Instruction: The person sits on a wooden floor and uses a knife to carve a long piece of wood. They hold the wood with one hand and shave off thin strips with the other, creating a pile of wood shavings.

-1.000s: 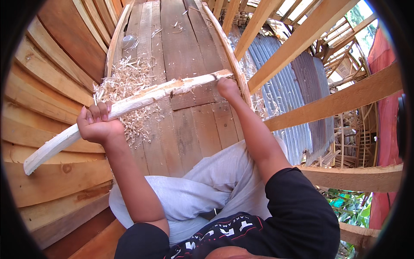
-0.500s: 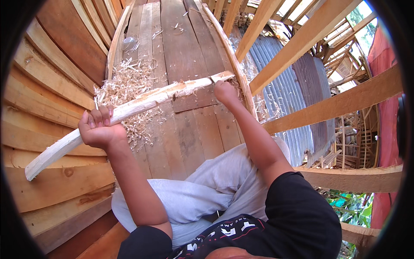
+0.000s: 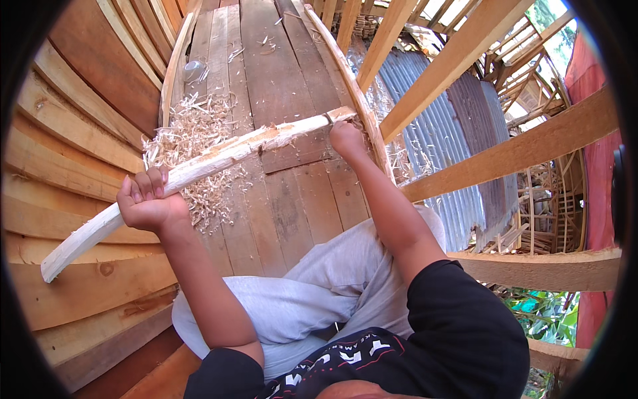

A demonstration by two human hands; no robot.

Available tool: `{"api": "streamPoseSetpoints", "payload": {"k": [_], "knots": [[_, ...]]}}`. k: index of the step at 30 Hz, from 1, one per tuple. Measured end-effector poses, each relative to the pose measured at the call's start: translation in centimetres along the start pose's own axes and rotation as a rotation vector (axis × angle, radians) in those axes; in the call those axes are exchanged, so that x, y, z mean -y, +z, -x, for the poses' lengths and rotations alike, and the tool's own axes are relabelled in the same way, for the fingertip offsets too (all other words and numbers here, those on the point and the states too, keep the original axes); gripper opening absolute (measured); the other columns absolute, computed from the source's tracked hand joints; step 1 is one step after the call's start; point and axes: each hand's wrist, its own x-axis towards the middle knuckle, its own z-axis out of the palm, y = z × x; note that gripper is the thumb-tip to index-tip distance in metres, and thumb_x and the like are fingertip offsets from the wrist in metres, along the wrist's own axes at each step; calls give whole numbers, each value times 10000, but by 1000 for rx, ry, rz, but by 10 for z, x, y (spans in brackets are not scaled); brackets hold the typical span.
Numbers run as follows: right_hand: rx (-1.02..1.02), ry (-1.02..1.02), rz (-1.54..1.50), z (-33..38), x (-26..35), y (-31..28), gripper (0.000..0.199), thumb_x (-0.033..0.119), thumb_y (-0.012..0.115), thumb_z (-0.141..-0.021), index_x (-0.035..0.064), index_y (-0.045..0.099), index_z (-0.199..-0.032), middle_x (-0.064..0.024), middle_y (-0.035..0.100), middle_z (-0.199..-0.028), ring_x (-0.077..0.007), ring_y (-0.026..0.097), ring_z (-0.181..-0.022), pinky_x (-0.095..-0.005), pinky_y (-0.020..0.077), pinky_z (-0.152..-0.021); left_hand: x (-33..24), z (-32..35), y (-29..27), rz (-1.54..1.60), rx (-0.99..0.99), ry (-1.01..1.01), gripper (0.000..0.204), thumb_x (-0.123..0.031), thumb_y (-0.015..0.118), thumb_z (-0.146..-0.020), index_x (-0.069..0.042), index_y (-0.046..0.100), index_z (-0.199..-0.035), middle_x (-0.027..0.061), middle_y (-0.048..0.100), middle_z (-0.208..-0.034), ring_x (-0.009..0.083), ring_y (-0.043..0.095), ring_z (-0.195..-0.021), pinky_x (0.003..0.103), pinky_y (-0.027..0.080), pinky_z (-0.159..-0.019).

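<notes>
A long, pale, peeled wooden pole (image 3: 229,154), slightly curved and rough with strips of brown bark, slants across in front of me from lower left to upper right. My left hand (image 3: 154,203) is closed around its lower-left part, fingers curled over the top. Close to the pole's upper-right end, my right hand (image 3: 347,138) is in a fist. A narrow dark blade, seemingly of a knife (image 3: 329,119), sticks out of that fist and lies across the pole; its handle is hidden by the fingers. Curled wood shavings (image 3: 199,126) are heaped under and beyond the pole.
I sit on a plank floor (image 3: 272,66) with legs crossed. A wooden plank wall (image 3: 86,153) rises close at left. On the right run a wooden rail (image 3: 362,100) and slanting beams (image 3: 458,63), with corrugated metal sheets (image 3: 425,120) outside. A clear cup (image 3: 193,71) lies beyond the shavings.
The right fist and blade have shifted slightly along the pole toward its upper-right end. My left hand keeps its grip. The whole view has moved a little.
</notes>
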Motion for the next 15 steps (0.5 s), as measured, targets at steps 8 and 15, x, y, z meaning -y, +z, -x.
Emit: {"api": "streamPoseSetpoints", "payload": {"k": [8, 15], "knots": [[25, -65, 131, -34, -34, 4, 554, 322, 259, -947, -80, 552, -1190, -334, 551, -1201, -455, 540, -1136, -500, 405, -994, -11, 12, 12, 20, 183, 30, 331, -148, 462, -805, -202, 221, -584, -33, 183, -500, 110, 197, -472, 288, 286, -562], [282, -444, 30, 45, 50, -26, 835, 630, 654, -753, -45, 516, -1224, -273, 645, -1000, -416, 615, -995, -447, 471, -861, -80, 47, 27, -25, 319, 202, 361, -140, 436, -896, -198, 263, -584, -41, 236, -497, 86, 223, -451, 264, 289, -570]]}}
